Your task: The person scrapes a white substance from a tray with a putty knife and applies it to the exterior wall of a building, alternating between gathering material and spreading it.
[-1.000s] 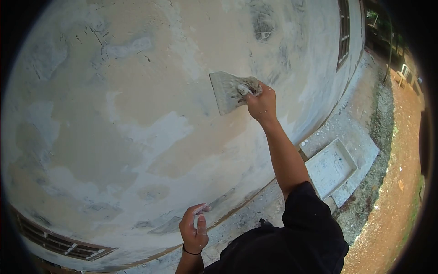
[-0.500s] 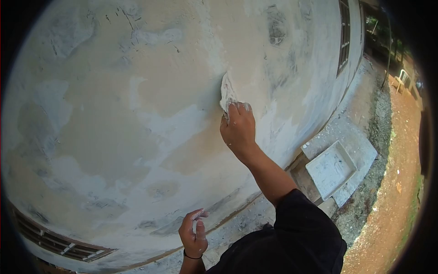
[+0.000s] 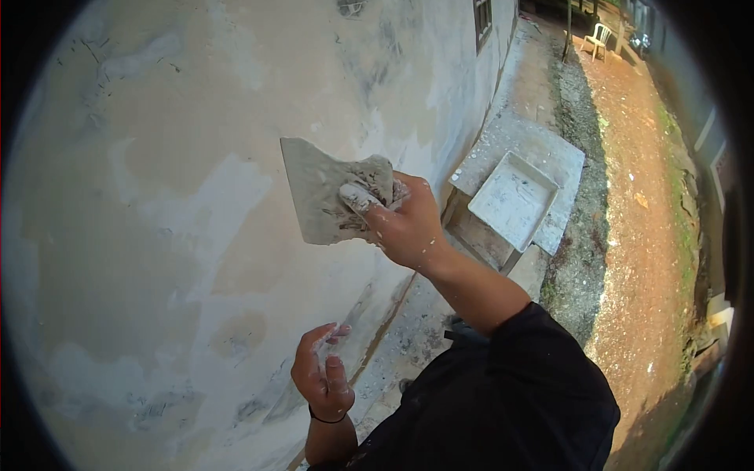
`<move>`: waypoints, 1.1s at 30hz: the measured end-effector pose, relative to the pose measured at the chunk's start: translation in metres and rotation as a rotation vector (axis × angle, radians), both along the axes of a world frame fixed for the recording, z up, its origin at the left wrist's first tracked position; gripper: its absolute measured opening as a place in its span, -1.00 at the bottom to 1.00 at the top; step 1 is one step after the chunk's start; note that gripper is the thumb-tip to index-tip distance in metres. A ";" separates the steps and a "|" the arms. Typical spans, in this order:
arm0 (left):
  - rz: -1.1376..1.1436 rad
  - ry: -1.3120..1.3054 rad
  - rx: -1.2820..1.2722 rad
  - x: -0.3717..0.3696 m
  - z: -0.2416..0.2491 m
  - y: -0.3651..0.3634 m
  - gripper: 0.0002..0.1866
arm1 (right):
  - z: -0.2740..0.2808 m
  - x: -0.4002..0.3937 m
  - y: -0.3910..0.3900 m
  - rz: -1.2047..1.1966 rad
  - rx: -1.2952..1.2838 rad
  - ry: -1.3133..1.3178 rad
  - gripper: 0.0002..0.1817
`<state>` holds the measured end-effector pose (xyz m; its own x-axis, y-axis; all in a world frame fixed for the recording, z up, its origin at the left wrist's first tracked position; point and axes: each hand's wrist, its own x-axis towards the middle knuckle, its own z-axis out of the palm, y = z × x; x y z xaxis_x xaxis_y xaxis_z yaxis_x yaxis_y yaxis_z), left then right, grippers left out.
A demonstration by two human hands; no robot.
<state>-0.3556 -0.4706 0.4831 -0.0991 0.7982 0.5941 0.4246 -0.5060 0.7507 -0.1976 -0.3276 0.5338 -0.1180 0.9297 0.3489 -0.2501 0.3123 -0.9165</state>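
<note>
My right hand (image 3: 408, 220) grips a wide putty knife (image 3: 318, 192) smeared with pale filler. Its broad blade faces me, the thumb pressed on it near the grip, and it appears held off the wall. White smears cover the thumb and fingers. Beside the lower wall, my left hand (image 3: 322, 373) is half curled with the thumb apart from the fingers, holding nothing; its fingertips are white too. The wall (image 3: 181, 235) carries patches of white and beige filler with several dark, rough spots.
A white rectangular tray (image 3: 514, 200) with filler residue rests on a spattered board (image 3: 565, 161), raised beside the wall. Further off are a barred window (image 3: 483, 22) and a pale plastic chair (image 3: 598, 39). A gravel strip (image 3: 581, 235) and a dirt path (image 3: 632, 259) run along the right.
The putty knife has turned from edge-on against the wall to showing its broad face, and come away from the surface. My view has swung right toward the tray. The left hand keeps its curl.
</note>
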 end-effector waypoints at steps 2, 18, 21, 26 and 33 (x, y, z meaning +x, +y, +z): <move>-0.053 0.011 -0.007 0.029 0.002 0.026 -0.61 | -0.032 0.055 0.014 0.055 -0.117 0.309 -0.77; -0.588 0.247 -0.648 0.368 -0.165 0.340 -0.66 | -0.357 0.490 0.209 -0.626 -0.772 -0.867 -0.77; -0.542 0.207 -0.759 0.389 -0.202 0.368 -0.66 | -0.405 0.506 0.246 -0.564 -0.672 -1.090 -0.80; -0.572 0.152 -0.837 0.432 -0.270 0.414 -0.65 | -0.462 0.519 0.303 -0.507 -0.639 -1.262 -0.81; -0.620 0.099 -0.853 0.460 -0.315 0.442 -0.69 | -0.522 0.527 0.328 -0.289 -0.711 -1.420 -0.75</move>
<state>0.1045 -0.0284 0.1679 0.4871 0.8492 -0.2037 0.3510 0.0232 0.9361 0.3297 0.0007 0.0117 0.2454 0.8947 -0.3732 0.8724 -0.3717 -0.3175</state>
